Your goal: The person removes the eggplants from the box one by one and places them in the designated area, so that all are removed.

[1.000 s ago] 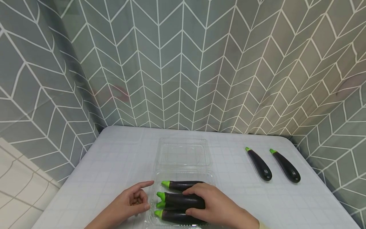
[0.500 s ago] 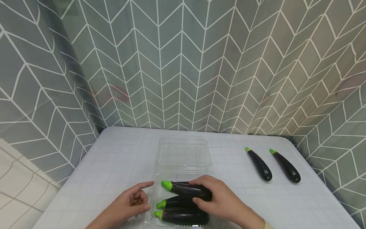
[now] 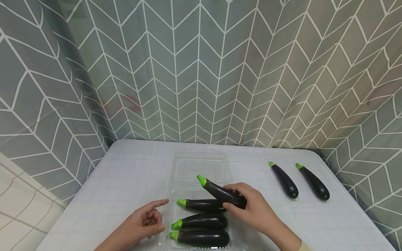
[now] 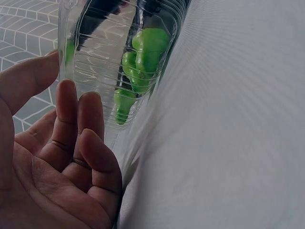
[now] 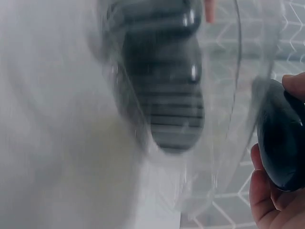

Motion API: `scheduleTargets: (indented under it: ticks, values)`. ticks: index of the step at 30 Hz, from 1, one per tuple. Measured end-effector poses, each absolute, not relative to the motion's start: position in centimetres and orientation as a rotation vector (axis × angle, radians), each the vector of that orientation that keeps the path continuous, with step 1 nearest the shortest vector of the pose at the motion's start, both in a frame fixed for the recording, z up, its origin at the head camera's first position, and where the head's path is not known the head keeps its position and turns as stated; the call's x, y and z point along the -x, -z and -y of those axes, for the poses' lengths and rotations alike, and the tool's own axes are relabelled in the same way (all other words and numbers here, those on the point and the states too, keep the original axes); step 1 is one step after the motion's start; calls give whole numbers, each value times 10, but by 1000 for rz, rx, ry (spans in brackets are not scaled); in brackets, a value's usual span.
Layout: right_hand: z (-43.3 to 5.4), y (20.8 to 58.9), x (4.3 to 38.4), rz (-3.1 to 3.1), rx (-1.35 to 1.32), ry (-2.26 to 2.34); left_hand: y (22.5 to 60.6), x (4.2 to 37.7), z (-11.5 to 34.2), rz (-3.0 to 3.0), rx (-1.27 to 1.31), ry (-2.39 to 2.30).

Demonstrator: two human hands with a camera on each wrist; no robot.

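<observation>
My right hand grips a dark purple eggplant by its thick end, thumb in front and fingers behind. Its green stem points up and left, above the back of a clear plastic clamshell box. In the right wrist view, that eggplant's rounded end shows between thumb and fingers. Three more eggplants lie side by side in the box: a back one, a middle one and a front one. At the box's left wall, my left hand holds nothing, its fingers loosely bent beside the plastic.
Behind the box its clear lid lies folded back on the white-clothed table. Two further eggplants, one nearer and one farther right, lie at the table's right. A grey patterned curtain hangs behind.
My right hand has lifted an eggplant off the middle of the row and carried it back and to the right, tilting its stem up. My left hand has stayed still.
</observation>
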State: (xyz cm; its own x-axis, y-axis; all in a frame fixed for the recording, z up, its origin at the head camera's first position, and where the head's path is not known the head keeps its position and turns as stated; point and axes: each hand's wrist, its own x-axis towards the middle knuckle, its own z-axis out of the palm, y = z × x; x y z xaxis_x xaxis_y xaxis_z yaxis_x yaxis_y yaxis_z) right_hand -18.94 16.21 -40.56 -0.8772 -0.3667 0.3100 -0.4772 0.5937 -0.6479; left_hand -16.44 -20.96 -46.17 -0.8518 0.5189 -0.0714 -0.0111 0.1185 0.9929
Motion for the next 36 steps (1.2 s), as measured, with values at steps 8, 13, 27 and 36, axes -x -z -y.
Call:
scheduleTargets:
  ticks: [8, 13, 27, 36]
  values:
    - [-185, 409, 202, 2666, -458, -1031, 463, 164, 211, -2016, -494, -1773]
    - [-198, 414, 211, 2692, -331, -1045, 464, 164, 211, -2013, -492, -1777]
    - [-225, 426, 228, 2706, -147, -1044, 465, 165, 211, -2012, -499, -1775]
    - [-236, 433, 238, 2751, -44, -1043, 465, 165, 211, -1994, -496, -1778]
